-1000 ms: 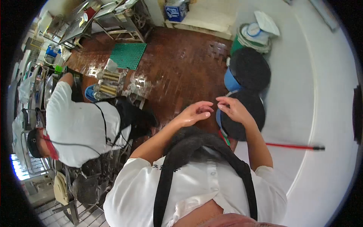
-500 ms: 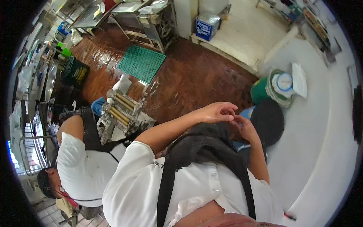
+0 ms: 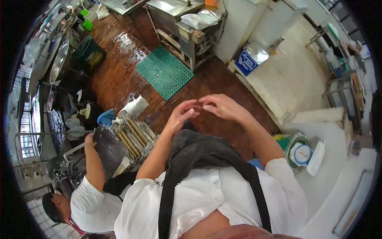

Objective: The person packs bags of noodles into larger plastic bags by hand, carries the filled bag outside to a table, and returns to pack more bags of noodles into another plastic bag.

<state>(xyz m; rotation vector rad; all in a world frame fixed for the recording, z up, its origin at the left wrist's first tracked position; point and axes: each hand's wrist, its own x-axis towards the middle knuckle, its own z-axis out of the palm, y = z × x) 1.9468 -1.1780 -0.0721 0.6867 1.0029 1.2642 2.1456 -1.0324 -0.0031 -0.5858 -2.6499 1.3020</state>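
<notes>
My left hand (image 3: 184, 114) is raised in front of my apron, its fingers loosely curved and apart. Facing it, my right hand (image 3: 221, 106) is bent at the wrist with fingers half curled. A small gap lies between the two sets of fingertips, and I see nothing held in either hand. Below them is the dark apron (image 3: 195, 149) over my white shirt. To the left of my left hand stands a floury machine with brass-coloured rollers (image 3: 133, 137).
A co-worker (image 3: 93, 199) in white sits or bends at the left, one hand by the machine. A green mat (image 3: 165, 73) lies on the wet red floor. At the right is a green bucket (image 3: 292, 147); farther off, a blue box (image 3: 246, 63) and a metal table (image 3: 175, 8).
My hands have moved left and slightly up, and stand a little farther apart. My view has turned rightward. The co-worker's arm now reaches out by the machine.
</notes>
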